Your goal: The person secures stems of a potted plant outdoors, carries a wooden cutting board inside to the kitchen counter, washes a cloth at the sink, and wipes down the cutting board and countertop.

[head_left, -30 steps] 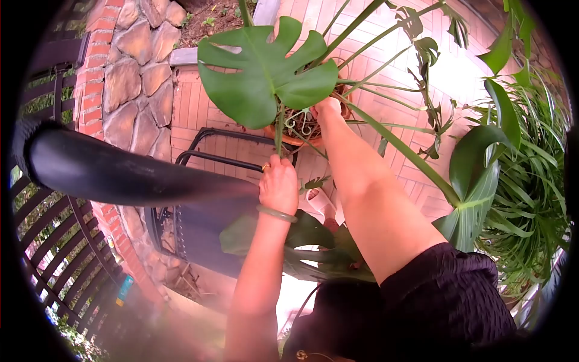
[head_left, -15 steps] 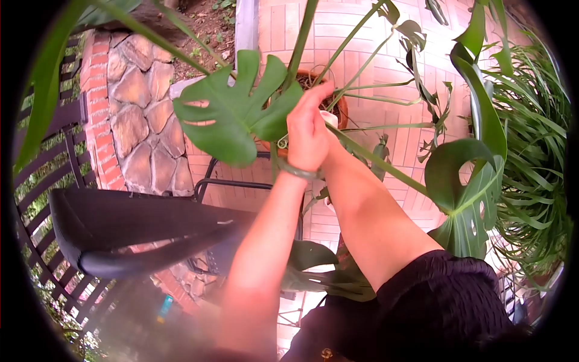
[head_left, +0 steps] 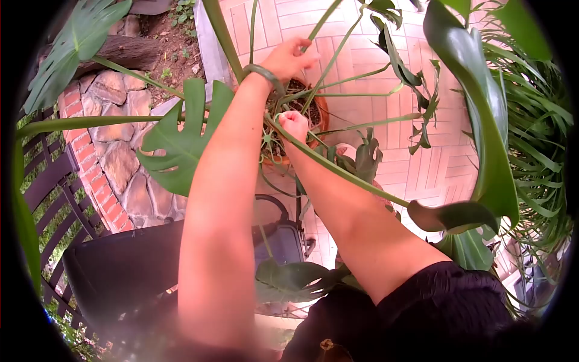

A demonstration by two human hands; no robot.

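A potted monstera with long green stems grows from a terracotta pot (head_left: 322,111). My left hand (head_left: 289,60), with a green bangle (head_left: 265,78) at its wrist, reaches over the pot's far side. Its fingers curl around a thin upright stem (head_left: 325,19). My right hand (head_left: 294,125) is a closed fist above the near part of the pot, beside the stem bases; whatever it holds is hidden. A thick stem (head_left: 362,181) crosses over my right forearm to a large leaf. One split leaf (head_left: 184,142) hangs left of my left forearm.
A black chair (head_left: 120,265) stands at the lower left, by a stone and brick border (head_left: 120,160) and a dark metal fence (head_left: 60,181). Tiled floor (head_left: 422,84) lies beyond the pot. Dense strap-leaved foliage (head_left: 537,145) fills the right side.
My hands, close together before, are now apart. The left has moved away to the far side of the pot; the right is now a fist lower down. The view has shifted.
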